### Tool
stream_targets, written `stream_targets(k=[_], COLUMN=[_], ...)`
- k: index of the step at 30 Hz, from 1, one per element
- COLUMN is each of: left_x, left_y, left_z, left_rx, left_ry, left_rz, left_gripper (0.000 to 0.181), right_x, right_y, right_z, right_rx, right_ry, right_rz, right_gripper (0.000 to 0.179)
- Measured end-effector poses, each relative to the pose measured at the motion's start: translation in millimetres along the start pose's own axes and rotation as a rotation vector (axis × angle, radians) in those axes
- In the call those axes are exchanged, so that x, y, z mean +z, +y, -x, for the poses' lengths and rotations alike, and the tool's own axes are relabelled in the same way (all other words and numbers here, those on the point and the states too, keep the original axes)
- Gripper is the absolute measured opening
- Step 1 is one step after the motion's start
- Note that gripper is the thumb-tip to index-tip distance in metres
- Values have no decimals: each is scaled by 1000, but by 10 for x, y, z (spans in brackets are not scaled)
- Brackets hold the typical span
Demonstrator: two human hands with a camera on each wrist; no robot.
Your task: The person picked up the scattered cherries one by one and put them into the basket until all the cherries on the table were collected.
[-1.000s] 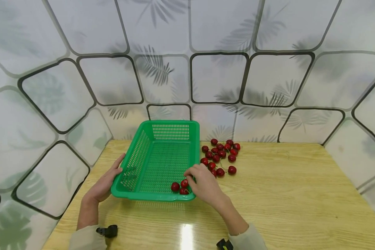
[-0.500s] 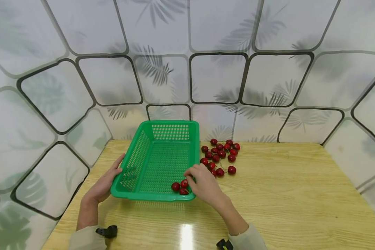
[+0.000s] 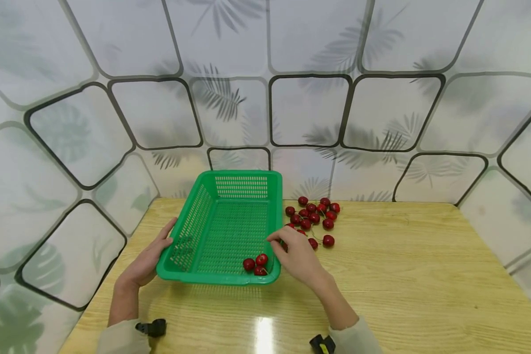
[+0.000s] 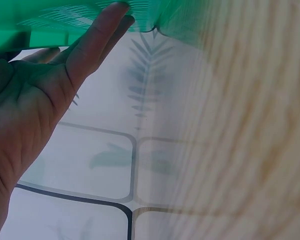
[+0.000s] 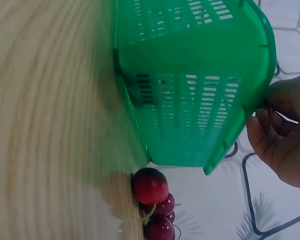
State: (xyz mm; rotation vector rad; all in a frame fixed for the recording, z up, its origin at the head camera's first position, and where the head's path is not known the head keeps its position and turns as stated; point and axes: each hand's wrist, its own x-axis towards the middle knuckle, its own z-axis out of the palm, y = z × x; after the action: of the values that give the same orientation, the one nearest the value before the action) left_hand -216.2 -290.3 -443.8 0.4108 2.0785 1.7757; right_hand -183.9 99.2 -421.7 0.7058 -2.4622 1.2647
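A green plastic basket [image 3: 280, 206] with slotted walls is on the wooden table, with three red cherries [image 3: 249, 264] in its front right corner. At the basket's left side my left hand [image 3: 146, 260] rests against the rim. Its fingers lie straight along the outer wall in the left wrist view. My right hand [image 3: 298, 255] hovers at the front right rim, thumb and index finger close together, the other fingers loosely bent. In the right wrist view its fingertips [image 5: 260, 132] overlap the rim and no cherry shows between them. Several dark red cherries [image 3: 314, 218] lie right of the basket, some partly hidden behind this hand.
The wooden table [image 3: 416, 275] stretches out to the right of the cherries. A patterned wall covering [image 3: 309, 110] rises directly behind the table and along both sides. Black wrist straps [image 3: 157, 328] sit at both sleeves.
My right hand has drawn back from inside the basket's front right corner, moving slightly up and right to the rim. The cherry by its fingers stays in the basket. My left hand has not moved.
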Motion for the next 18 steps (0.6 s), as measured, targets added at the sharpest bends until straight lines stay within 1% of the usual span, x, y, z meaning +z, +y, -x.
stream_targets(k=[5, 11, 18], left_x=[-6, -16, -11], left_y=[2, -4, 1], left_z=[2, 0, -5], left_rx=[-4, 6, 6], left_ry=[0, -6, -9], left_rz=[5, 9, 11], left_gripper=[64, 64, 64], right_x=[-130, -373, -621], right_y=[105, 265, 494], right_z=[-18, -16, 39], right_rx=[78, 140, 314], right_ry=[41, 126, 145], right_rz=[0, 16, 44], right_gripper=[12, 12, 13])
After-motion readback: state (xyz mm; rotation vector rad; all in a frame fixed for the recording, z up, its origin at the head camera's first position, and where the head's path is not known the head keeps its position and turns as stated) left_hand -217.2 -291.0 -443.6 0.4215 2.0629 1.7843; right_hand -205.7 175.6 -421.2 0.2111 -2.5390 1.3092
